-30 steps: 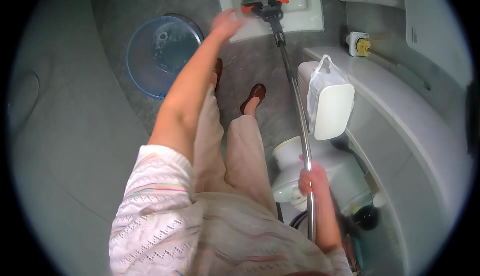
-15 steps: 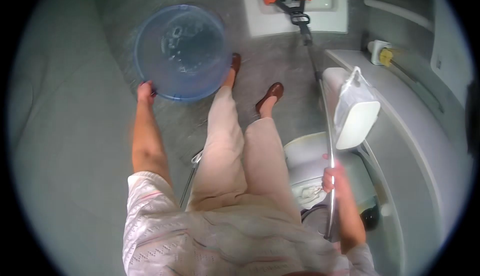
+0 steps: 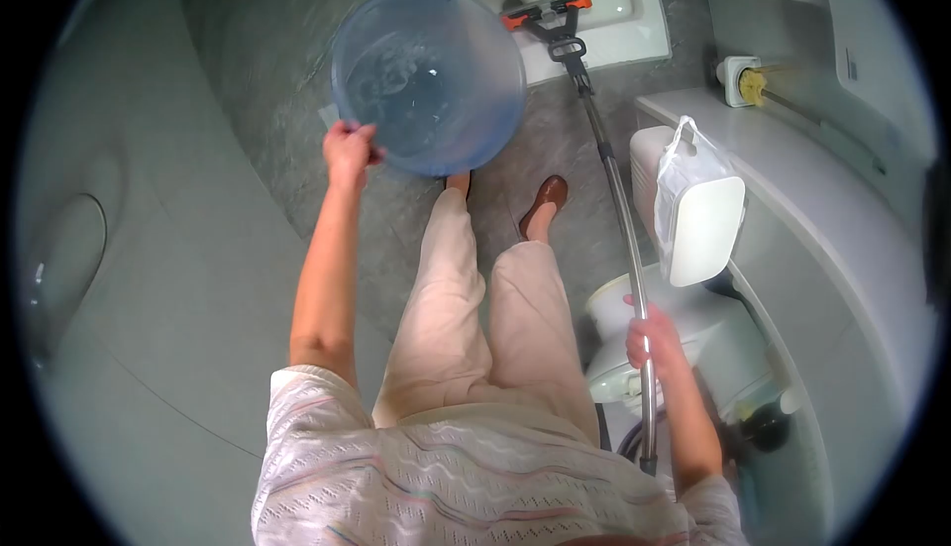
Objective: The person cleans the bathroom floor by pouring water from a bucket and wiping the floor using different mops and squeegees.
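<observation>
My left hand [image 3: 349,153] is closed on the near-left rim of a translucent blue basin [image 3: 495,60]. The basin tilts a little, with some water in its bottom. My right hand [image 3: 654,341] wraps round the metal handle of a mop [image 3: 619,209], close to its lower end in view. The handle runs up and away to an orange-and-black mop head [image 3: 547,13]. That head lies over a white squat toilet [image 3: 649,41] set in the floor. The basin's right edge is near the toilet's left corner.
On the right, a white bin [image 3: 708,229] with a plastic bag stands beside a pale ledge [image 3: 792,155]. A yellow-bristled brush [image 3: 753,87] is by a white holder on the ledge. My brown shoes [image 3: 551,194] stand on the grey floor. White items are low on the right.
The basin has moved right, nearer the toilet, and now tilts, with my left hand still on its rim. My right hand keeps hold of the mop. The view has shifted slightly.
</observation>
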A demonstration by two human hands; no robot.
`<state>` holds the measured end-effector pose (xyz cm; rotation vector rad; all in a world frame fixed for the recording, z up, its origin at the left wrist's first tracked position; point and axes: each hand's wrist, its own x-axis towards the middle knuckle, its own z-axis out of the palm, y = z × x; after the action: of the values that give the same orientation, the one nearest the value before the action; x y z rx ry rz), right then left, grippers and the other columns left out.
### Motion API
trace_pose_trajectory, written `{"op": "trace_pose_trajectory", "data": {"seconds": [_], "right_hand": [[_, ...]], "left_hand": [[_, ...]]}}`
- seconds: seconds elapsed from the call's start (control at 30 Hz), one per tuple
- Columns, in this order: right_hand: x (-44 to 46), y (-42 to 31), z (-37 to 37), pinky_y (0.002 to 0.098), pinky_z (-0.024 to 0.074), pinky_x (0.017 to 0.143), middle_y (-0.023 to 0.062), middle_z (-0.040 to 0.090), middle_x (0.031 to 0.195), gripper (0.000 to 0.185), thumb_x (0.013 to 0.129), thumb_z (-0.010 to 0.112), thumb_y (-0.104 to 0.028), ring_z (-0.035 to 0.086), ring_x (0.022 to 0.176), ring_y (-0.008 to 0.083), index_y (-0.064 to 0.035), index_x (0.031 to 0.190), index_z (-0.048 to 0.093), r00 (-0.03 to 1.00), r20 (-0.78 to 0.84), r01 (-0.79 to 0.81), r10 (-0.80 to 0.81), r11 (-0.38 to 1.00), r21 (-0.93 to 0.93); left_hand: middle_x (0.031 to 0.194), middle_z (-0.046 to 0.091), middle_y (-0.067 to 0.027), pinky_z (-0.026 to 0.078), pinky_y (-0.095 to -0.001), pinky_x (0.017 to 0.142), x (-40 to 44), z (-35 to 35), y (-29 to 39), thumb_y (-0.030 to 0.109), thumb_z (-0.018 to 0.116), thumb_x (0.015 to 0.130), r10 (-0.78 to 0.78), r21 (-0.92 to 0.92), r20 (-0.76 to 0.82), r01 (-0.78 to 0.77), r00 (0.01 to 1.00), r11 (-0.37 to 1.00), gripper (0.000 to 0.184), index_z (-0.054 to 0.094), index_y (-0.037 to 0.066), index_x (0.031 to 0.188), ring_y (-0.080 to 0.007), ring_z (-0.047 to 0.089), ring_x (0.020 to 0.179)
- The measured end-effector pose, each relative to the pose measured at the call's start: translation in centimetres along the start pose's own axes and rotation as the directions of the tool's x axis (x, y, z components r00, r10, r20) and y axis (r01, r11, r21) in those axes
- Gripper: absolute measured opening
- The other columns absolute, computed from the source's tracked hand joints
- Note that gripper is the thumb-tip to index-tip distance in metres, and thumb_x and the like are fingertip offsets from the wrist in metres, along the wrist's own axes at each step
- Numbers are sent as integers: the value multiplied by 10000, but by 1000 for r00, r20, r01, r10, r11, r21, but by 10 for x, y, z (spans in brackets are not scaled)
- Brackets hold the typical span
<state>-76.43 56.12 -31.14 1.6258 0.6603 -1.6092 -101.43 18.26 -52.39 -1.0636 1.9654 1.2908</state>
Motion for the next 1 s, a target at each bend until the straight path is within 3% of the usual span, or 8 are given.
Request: {"op": "trace_pose_trajectory", "data": {"seconds": [0.13,0.2,0.4,0.73,0.87,1.0], "right_hand": [[-1,-2,-14,254,305,303,10,389,540,394,801,460,-47,341,330,97,-108,1187,411,1000,19,15,-15,1000,5],[0,-3,-19,253,307,305,9,392,545,392,802,462,-50,341,334,96,-107,1187,411,1000,23,11,-11,1000,12],[-1,-8,-30,247,309,310,6,399,555,388,807,477,-64,346,344,92,-104,1188,413,999,40,27,-28,999,24],[-17,-23,-19,232,289,320,4,402,562,385,816,480,-79,349,353,89,-109,1193,410,998,57,0,-3,998,56],[-31,-38,-8,231,281,318,-2,389,557,379,820,482,-89,341,352,87,-98,1190,402,999,39,6,-11,993,121],[-18,-57,16,232,263,305,-7,367,536,366,812,478,-83,323,337,85,-83,1171,407,998,7,60,-60,998,20]], "left_hand": [[552,496,-65,402,-279,336,-8,91,45,36,581,704,127,-53,84,-123,988,991,146,435,38,699,-187,545,429],[564,513,-75,389,-278,338,-5,127,62,29,581,693,155,29,82,-158,985,987,132,450,26,707,-183,545,431],[574,530,-86,377,-271,353,0,180,80,29,585,685,132,127,55,-138,990,982,109,483,7,716,-174,542,430],[528,491,-49,356,-262,327,-13,75,47,34,577,677,121,12,32,-121,992,993,115,463,44,668,-167,530,403],[538,483,-41,353,-263,330,-2,15,10,44,572,680,44,-28,-90,-47,995,999,102,470,43,686,-161,504,395],[564,484,-54,329,-263,329,31,-55,-38,44,546,696,-36,-33,-204,30,978,999,76,476,35,723,-162,473,396]]}}
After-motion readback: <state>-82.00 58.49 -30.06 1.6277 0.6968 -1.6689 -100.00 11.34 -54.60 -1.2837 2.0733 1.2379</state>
